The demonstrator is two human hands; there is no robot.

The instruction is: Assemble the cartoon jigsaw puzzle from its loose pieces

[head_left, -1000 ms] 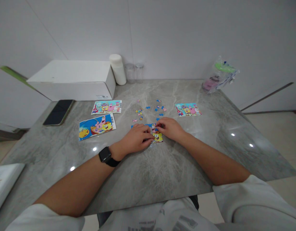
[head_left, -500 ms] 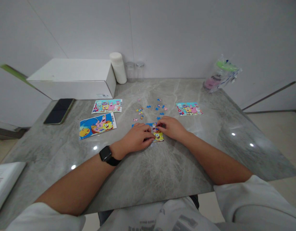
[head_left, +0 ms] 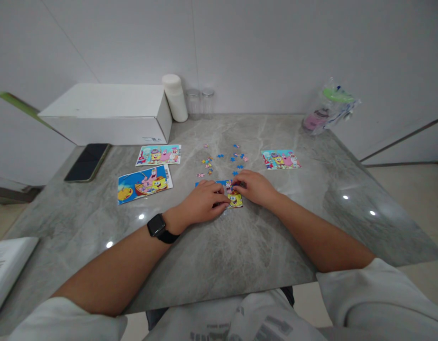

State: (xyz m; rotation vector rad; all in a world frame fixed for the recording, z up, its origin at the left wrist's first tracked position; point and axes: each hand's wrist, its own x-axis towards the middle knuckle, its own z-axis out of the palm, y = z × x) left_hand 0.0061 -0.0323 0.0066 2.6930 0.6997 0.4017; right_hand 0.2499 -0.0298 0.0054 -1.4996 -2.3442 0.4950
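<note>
Status: we've got a joined puzzle section (head_left: 236, 201) flat on the table (head_left: 226, 258), in front of us and between our hands. Blue along its top, a yellow face at its lower right. Left hand (head_left: 207, 201) covers much of it, so we can't tell how complete that side is.

Left to place, judging by what's loose: over a dozen pieces, in a left cluster (head_left: 207, 162) (mostly yellow and pink) and a right cluster (head_left: 239, 160) (mostly blue). We'd call it partway.

Fingers: left ones are loosely curled over the section, thumb and index nearly together at the yellow part. Right hand (head_left: 254, 187) has thumb and index almost closed at the section's upper right; a dark blue bit shows there, but we can't tell whether it's gripped or whether the left has hold of anything.

Room: near table edge is well apart from the section. Open surface between the right cluster and the right picture card (head_left: 281, 160), more beyond the pieces toward the wall. Tighter on the left: blue picture card (head_left: 145, 185) sits beside the left wrist, phone (head_left: 87, 162) and white box (head_left: 108, 129) farther out. Lowest right-cluster piece is just beside the right fingers, easy to nudge.
</note>
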